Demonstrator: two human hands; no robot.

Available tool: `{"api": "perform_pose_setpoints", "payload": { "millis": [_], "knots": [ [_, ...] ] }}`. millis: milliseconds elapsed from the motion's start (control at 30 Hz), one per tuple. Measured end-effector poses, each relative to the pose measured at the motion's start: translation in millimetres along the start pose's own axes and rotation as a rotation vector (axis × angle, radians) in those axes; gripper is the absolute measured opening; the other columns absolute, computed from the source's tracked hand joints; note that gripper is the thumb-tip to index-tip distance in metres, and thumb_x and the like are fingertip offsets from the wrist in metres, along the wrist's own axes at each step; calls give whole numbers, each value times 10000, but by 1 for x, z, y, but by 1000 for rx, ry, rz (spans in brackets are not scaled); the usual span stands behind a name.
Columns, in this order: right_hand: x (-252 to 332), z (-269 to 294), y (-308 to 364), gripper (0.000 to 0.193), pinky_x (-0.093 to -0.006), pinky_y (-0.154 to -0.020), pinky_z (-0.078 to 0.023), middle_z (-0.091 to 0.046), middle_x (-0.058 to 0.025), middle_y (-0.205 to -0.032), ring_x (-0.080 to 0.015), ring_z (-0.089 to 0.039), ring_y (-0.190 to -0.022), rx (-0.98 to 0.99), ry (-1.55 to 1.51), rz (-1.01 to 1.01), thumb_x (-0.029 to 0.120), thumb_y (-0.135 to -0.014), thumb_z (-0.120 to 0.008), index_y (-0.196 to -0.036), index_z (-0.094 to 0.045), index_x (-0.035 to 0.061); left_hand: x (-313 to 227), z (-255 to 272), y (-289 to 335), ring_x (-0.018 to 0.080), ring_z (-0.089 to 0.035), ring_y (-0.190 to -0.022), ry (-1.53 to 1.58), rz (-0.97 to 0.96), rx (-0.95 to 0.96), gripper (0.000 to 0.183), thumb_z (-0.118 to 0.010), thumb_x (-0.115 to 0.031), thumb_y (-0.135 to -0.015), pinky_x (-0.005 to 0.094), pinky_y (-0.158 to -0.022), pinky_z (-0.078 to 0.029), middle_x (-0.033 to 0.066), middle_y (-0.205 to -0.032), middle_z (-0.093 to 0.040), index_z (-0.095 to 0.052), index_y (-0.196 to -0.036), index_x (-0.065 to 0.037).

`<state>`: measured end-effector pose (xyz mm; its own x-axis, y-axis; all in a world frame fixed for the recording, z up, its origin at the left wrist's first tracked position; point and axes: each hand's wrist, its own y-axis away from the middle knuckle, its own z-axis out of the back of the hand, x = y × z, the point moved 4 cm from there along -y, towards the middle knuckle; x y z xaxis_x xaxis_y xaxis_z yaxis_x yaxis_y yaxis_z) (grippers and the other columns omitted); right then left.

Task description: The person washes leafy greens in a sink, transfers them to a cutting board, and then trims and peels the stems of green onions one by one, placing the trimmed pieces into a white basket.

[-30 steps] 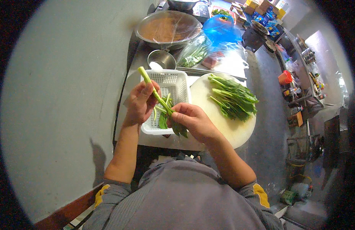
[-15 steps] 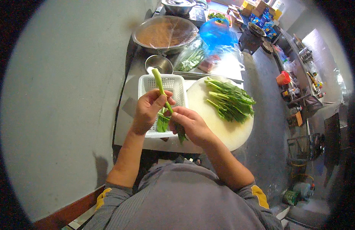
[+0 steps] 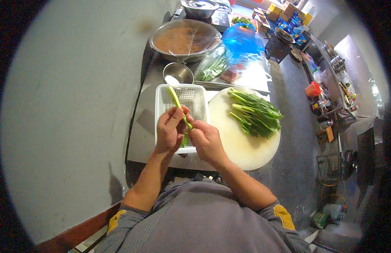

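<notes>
A pale-green leafy vegetable stalk point(image 3: 174, 96) is pinched between both hands, its thick end pointing up and away. My left hand point(image 3: 169, 130) closes around its middle, thumb against fingers. Just to the right and lower, my right hand point(image 3: 208, 141) pinches the lower part, so the two hands nearly touch. Beneath them stands a white plastic basket point(image 3: 203, 101) with a perforated bottom; a bit of green leaf point(image 3: 184, 140) shows between the hands. On the round white cutting board point(image 3: 233, 147) to the right lies a bunch of leafy greens point(image 3: 258, 114), stems toward the left.
Behind the basket stand a small metal bowl point(image 3: 185, 72) and a large film-covered metal basin point(image 3: 157, 46). A bag of greens point(image 3: 213, 67) and a blue plastic bag point(image 3: 242, 42) lie to their right. A grey wall point(image 3: 73, 105) borders the left; shelving with kitchenware lines the right.
My hands have drawn closer together on the stalk, with the right hand higher along it. The leafy lower end that hung below my right hand is no longer visible there.
</notes>
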<state>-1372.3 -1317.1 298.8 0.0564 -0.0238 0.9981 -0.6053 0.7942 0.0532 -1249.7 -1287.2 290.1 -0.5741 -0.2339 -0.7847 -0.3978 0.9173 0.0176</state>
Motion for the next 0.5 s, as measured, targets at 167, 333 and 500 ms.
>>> {"api": "perform_pose_setpoints", "payload": {
  "millis": [167, 333, 500],
  "knots": [
    [3, -5, 2, 183, -247, -546, -384, -506, -2, -665, -80, -446, -607, -90, 190, 207, 100, -892, -464, -816, -583, -15, 7, 7, 4, 102, -552, -633, 120, 29, -128, 191, -556, -201, -954, 206, -585, -448, 72, -816, -642, -612, -1010, -28],
    [0, -14, -4, 176, -241, -535, -373, -501, 5, -663, -80, -440, -593, -17, -191, 115, 116, -915, -475, -892, -593, -13, 9, 16, 8, 126, -571, -695, 244, 21, -198, 193, -549, -191, -953, 235, -617, -459, 89, -863, -645, -608, -1028, -23],
    [16, -8, -5, 213, -230, -510, -331, -499, 8, -649, -79, -424, -568, 104, -293, -61, 164, -923, -482, -914, -620, 2, -6, 29, 1, 175, -550, -1036, 98, -55, -67, 356, -587, -206, -908, 306, -859, -434, 125, -1144, -592, -531, -1207, -20]
  ]
}}
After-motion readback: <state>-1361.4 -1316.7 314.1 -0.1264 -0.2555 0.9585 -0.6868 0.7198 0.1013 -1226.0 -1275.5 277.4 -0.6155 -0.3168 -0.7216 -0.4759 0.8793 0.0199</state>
